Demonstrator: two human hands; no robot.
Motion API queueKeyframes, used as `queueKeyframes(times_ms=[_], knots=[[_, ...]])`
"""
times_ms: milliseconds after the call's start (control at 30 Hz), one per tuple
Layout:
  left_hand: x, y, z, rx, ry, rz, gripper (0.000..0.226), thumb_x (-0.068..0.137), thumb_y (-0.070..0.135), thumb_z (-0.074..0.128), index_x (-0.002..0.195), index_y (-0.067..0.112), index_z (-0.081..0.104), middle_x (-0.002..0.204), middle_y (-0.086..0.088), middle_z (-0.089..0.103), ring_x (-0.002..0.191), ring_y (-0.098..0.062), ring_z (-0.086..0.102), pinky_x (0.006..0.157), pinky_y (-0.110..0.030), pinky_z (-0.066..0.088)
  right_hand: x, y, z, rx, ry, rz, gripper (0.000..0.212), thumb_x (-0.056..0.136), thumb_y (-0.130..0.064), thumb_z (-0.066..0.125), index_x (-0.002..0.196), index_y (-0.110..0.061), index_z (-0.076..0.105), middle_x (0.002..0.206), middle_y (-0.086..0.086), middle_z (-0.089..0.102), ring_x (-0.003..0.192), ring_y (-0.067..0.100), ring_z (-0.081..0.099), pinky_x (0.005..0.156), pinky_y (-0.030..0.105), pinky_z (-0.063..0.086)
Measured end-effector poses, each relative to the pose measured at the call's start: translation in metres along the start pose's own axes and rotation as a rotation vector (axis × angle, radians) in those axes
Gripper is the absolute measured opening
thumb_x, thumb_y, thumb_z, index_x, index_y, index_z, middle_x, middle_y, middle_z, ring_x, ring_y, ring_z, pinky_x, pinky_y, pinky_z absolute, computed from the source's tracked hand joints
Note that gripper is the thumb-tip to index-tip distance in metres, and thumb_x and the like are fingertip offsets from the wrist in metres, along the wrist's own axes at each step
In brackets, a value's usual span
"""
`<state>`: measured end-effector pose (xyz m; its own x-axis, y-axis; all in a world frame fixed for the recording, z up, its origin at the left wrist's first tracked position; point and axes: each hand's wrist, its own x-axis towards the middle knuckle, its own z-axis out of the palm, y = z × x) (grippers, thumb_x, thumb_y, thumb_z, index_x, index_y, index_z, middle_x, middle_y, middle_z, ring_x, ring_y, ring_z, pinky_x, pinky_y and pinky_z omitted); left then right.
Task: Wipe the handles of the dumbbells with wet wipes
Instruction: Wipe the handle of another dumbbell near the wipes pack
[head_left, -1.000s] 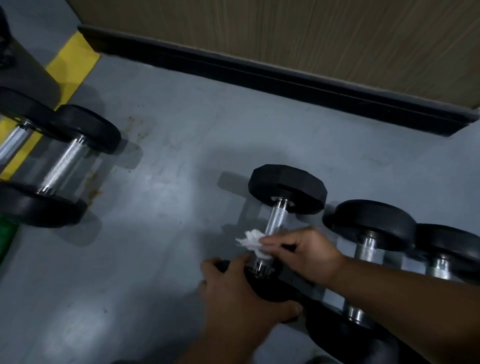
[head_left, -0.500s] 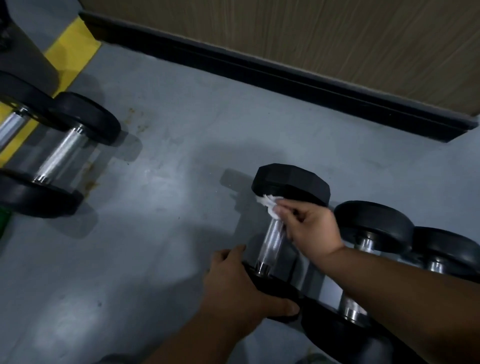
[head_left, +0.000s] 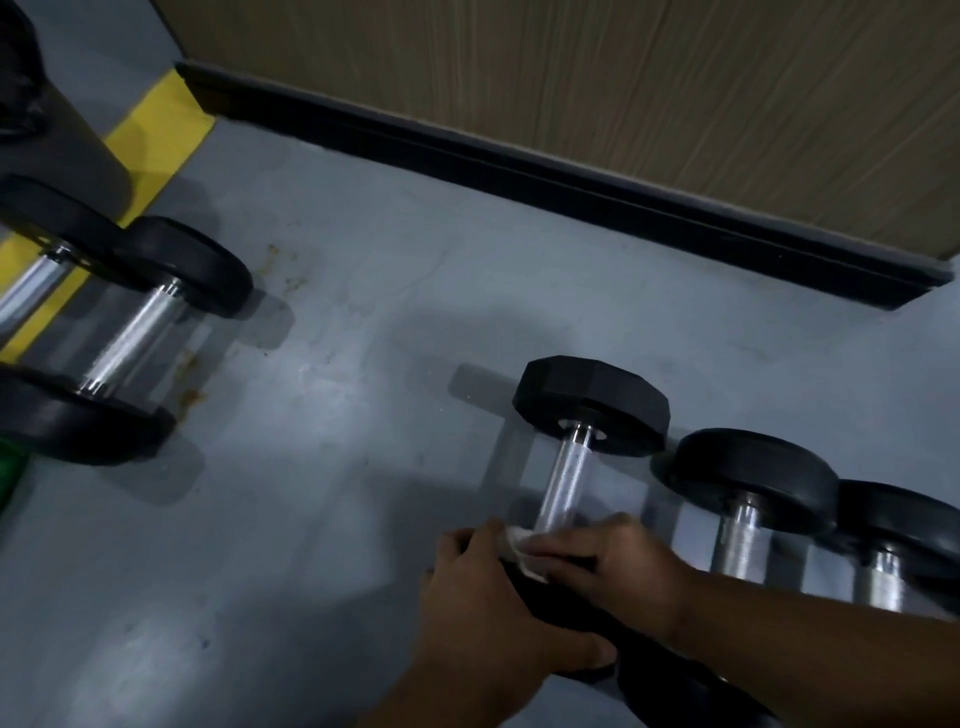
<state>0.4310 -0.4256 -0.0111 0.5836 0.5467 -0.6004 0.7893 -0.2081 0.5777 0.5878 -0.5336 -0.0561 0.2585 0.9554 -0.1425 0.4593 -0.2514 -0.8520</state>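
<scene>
Though half hidden under the right hand (head_left: 618, 564), wipe (head_left: 517, 540) at handle (head_left: 566, 486) base.

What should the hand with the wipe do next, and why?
Probably slide up again: the right hand holds the wipe at the near end of the handle, and the left hand steadies the near weight.

This looks like a gym's free-weights area. Several black rubber-headed dumbbells with knurled chrome handles (head_left: 566, 483) lie in rows on a smooth grey painted floor (head_left: 363, 364), which carries a yellow painted boundary stripe (head_left: 156, 130). A black skirting board (head_left: 571, 171) runs beneath a wood-grain panelled wall (head_left: 623, 78).
</scene>
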Motion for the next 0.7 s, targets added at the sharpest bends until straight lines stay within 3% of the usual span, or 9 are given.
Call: queueKeyframes(times_ms=[67,167,233,333,400,467,567,633,700], knots=[[0.001,0.000,-0.001,-0.005,-0.002,0.016,0.110,0.019,0.075,0.081,0.122,0.051,0.049,0.119,0.023,0.046,0.111,0.000,0.043,0.098,-0.029,0.050,0.009,0.003,-0.006,0.029,0.018,-0.009,0.018,0.088,-0.037,0.075,0.105,-0.031,0.079,0.097,-0.036,0.068,0.088,-0.013,0.068,0.088,0.010,0.051],[0.002,0.000,-0.002,-0.010,-0.014,-0.040,0.140,0.020,0.074,0.084,0.147,0.043,0.034,0.130,0.018,0.034,0.123,-0.008,0.044,0.107,-0.031,0.044,0.036,0.006,-0.017,0.347,0.402,0.267,0.019,0.088,-0.017,0.075,0.094,-0.035,0.076,0.064,-0.022,0.069,0.057,-0.005,0.062,0.064,0.016,0.052],[0.001,0.001,-0.001,0.009,-0.013,-0.037,0.142,0.021,0.074,0.084,0.148,0.042,0.032,0.128,0.018,0.032,0.124,-0.008,0.044,0.108,-0.031,0.043,0.035,0.008,-0.015,0.366,0.507,0.304,0.024,0.089,-0.016,0.075,0.095,-0.040,0.076,0.058,-0.015,0.065,0.050,0.001,0.054,0.058,0.020,0.049],[0.001,0.000,-0.001,-0.017,0.002,0.023,0.119,0.022,0.075,0.082,0.131,0.049,0.043,0.118,0.025,0.039,0.117,-0.004,0.045,0.103,-0.029,0.046,0.003,-0.006,-0.001,0.169,0.221,0.165,0.018,0.085,-0.032,0.076,0.101,-0.039,0.079,0.094,-0.023,0.076,0.085,-0.002,0.072,0.085,0.021,0.057],[0.002,-0.001,-0.002,-0.011,-0.001,0.062,0.106,0.023,0.075,0.081,0.121,0.048,0.051,0.113,0.027,0.046,0.113,-0.001,0.043,0.100,-0.029,0.047,-0.003,-0.006,0.003,0.124,0.112,0.094,0.018,0.082,-0.037,0.078,0.100,-0.033,0.080,0.098,-0.023,0.076,0.088,-0.001,0.073,0.087,0.019,0.056],[0.003,-0.001,-0.002,-0.041,-0.003,0.042,0.113,0.023,0.072,0.083,0.127,0.047,0.047,0.115,0.026,0.040,0.115,-0.004,0.046,0.103,-0.032,0.047,0.015,-0.004,-0.008,0.289,0.198,0.213,0.014,0.079,-0.027,0.080,0.092,-0.033,0.080,0.091,-0.021,0.076,0.085,-0.001,0.073,0.085,0.019,0.057],[0.002,-0.001,-0.003,0.008,-0.020,-0.004,0.136,0.022,0.074,0.083,0.145,0.039,0.036,0.121,0.018,0.032,0.122,-0.010,0.046,0.107,-0.033,0.044,0.037,0.005,-0.019,0.373,0.509,0.323,0.022,0.084,-0.013,0.078,0.089,-0.033,0.078,0.070,-0.012,0.073,0.060,0.002,0.064,0.064,0.018,0.053],[0.001,-0.002,-0.001,-0.008,-0.008,-0.005,0.135,0.021,0.075,0.082,0.144,0.041,0.037,0.123,0.018,0.034,0.121,-0.010,0.046,0.106,-0.032,0.046,0.026,-0.006,-0.013,0.362,0.425,0.282,0.022,0.084,-0.013,0.077,0.092,-0.033,0.078,0.080,-0.017,0.076,0.072,0.000,0.070,0.074,0.015,0.055],[0.002,-0.002,0.001,-0.009,0.007,0.035,0.116,0.021,0.077,0.079,0.129,0.046,0.049,0.119,0.022,0.043,0.115,-0.006,0.047,0.101,-0.029,0.048,0.003,-0.015,0.001,0.243,0.164,0.230,0.018,0.081,-0.023,0.078,0.095,-0.036,0.078,0.092,-0.025,0.075,0.087,-0.003,0.073,0.086,0.013,0.053]])
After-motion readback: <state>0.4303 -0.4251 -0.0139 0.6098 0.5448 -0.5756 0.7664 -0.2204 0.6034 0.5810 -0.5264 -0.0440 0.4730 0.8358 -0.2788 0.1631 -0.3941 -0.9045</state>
